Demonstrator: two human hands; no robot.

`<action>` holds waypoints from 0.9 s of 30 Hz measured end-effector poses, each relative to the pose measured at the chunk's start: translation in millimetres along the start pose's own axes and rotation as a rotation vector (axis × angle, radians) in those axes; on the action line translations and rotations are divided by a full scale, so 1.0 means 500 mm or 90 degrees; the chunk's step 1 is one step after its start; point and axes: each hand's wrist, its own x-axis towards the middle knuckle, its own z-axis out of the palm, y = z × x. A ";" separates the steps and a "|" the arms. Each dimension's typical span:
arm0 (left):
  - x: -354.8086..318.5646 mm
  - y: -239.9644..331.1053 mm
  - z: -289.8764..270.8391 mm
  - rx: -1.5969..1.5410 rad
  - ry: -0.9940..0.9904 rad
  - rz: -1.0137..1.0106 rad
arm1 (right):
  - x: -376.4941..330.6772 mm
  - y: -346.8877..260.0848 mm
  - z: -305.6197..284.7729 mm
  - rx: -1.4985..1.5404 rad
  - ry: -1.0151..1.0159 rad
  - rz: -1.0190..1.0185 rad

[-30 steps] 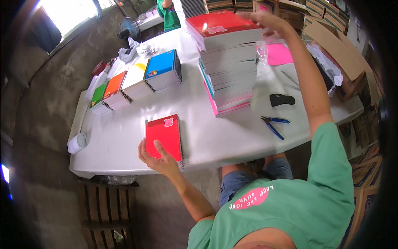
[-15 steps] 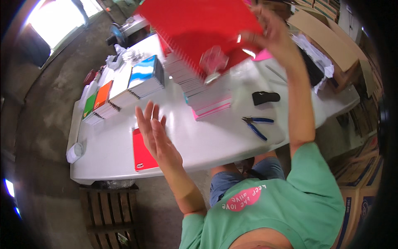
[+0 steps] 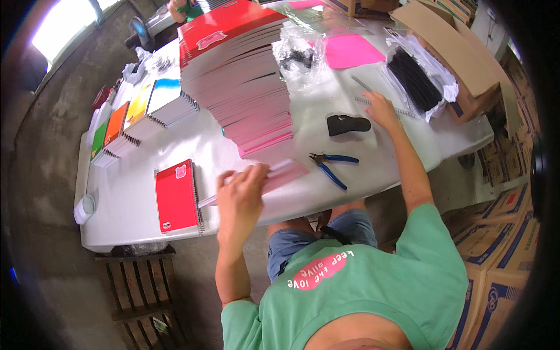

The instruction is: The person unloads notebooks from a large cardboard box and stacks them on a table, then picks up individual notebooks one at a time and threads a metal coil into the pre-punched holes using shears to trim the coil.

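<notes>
My left hand (image 3: 242, 189) is closed round a thin notebook (image 3: 286, 175), seen nearly edge-on and blurred, with a pinkish-red face. Left of it on the table lies a red spiral notebook (image 3: 177, 198), its wire coil along the right side. My right hand (image 3: 382, 111) reaches across a thin wire spiral (image 3: 403, 112), fingers stretched out over it; whether they grip it is hard to see. A second wire spiral (image 3: 360, 83) lies just beyond. Blue-handled cutting pliers (image 3: 333, 166) and a black pouch-like item (image 3: 348, 125) rest between my hands.
A tall stack of notebooks (image 3: 239, 87) with a red cover (image 3: 227, 26) on top stands mid-table. Bound notebooks (image 3: 166, 102) line the left. At right are black coils (image 3: 414, 81) in white wrapping, a pink sheet (image 3: 353, 51) and an open carton (image 3: 449, 46). Another person (image 3: 185, 9) is at the far side.
My right hand has left the raised red notebook and come down to the wire spirals. My left hand, empty before, now holds a thin notebook. The bound red notebook on the table is now uncovered.
</notes>
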 end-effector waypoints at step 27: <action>-0.027 -0.007 0.108 0.159 0.191 0.151 | -0.178 -0.345 -0.162 0.559 -0.189 -0.274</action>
